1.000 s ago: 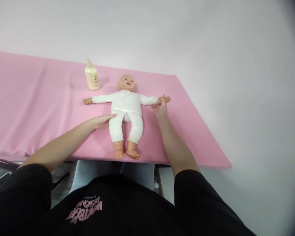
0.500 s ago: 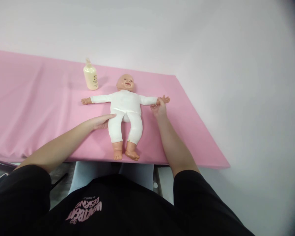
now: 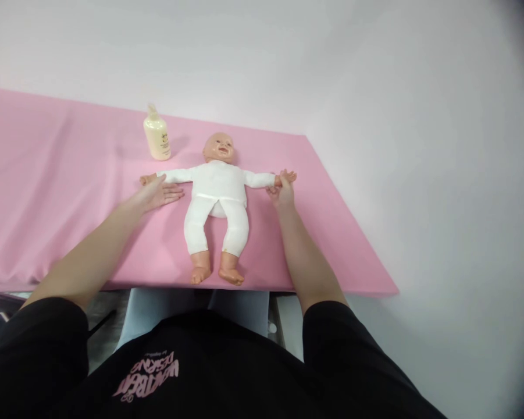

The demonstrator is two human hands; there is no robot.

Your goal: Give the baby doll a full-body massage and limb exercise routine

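A baby doll (image 3: 218, 195) in white clothes lies on its back on the pink cloth (image 3: 47, 192), arms stretched out wide. The left hand (image 3: 157, 193) lies flat with its fingers spread, just beside the doll's arm on that side. The right hand (image 3: 281, 191) is closed around the doll's other wrist. A small cream bottle (image 3: 157, 135) stands near the doll's head.
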